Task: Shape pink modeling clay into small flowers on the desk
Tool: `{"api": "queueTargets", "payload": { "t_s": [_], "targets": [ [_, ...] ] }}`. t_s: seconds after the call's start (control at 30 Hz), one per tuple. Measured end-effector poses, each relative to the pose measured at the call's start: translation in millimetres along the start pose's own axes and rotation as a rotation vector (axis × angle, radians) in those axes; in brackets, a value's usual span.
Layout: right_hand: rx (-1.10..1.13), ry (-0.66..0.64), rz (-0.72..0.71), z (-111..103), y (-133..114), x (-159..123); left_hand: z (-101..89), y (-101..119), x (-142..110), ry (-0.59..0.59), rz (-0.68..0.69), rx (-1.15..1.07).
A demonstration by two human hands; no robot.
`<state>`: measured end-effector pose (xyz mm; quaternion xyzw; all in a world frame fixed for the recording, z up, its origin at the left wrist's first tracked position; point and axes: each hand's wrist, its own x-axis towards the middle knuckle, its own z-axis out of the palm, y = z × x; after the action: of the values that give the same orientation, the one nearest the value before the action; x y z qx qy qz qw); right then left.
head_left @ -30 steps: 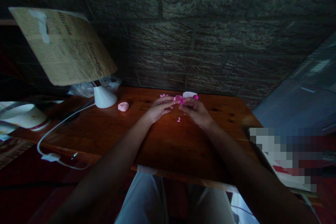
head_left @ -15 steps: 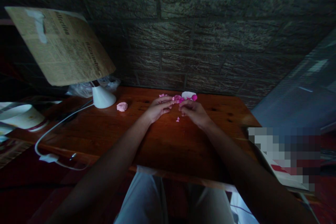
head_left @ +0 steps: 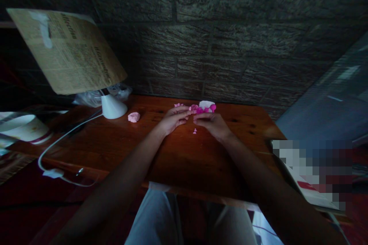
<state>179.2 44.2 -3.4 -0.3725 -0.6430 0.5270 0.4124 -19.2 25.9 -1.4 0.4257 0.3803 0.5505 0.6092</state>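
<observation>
My left hand is at the back middle of the wooden table, thumb and fingers pinched at a small pink piece of what looks like modelling clay. Just to its right my right hand has its fingers pressed together; anything between them is too small to make out. Behind the fingertips lie a pink clay clump and bright magenta clay pieces, beside a white piece. More pink bits show behind my left hand. Small pink crumbs lie between the hands, nearer me.
A pale pink lump sits on the table by the lamp base, under a newsprint lampshade. A white cord hangs over the front edge. A paper cup lies at far left. A brick wall stands behind.
My right hand has drawn slightly back and its fingers have straightened, showing more of the magenta pieces and the white piece. My left hand has hardly moved.
</observation>
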Motion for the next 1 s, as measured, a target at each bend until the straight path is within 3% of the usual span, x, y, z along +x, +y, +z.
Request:
{"api": "queueTargets", "payload": {
  "t_s": [0.43, 0.67, 1.0],
  "targets": [
    [0.052, -0.005, 0.005, -0.3, -0.9, -0.4, -0.5, -0.2, 0.1, -0.001, 0.02, -0.002],
    [0.15, -0.038, 0.075, 1.2, -3.1, -1.6, 0.3, 0.5, -0.6, -0.013, 0.01, -0.008],
    [0.041, -0.027, -0.003, 0.6, 2.0, 0.9, 0.3, -0.6, 0.0, -0.014, 0.012, -0.009]
  ]
}}
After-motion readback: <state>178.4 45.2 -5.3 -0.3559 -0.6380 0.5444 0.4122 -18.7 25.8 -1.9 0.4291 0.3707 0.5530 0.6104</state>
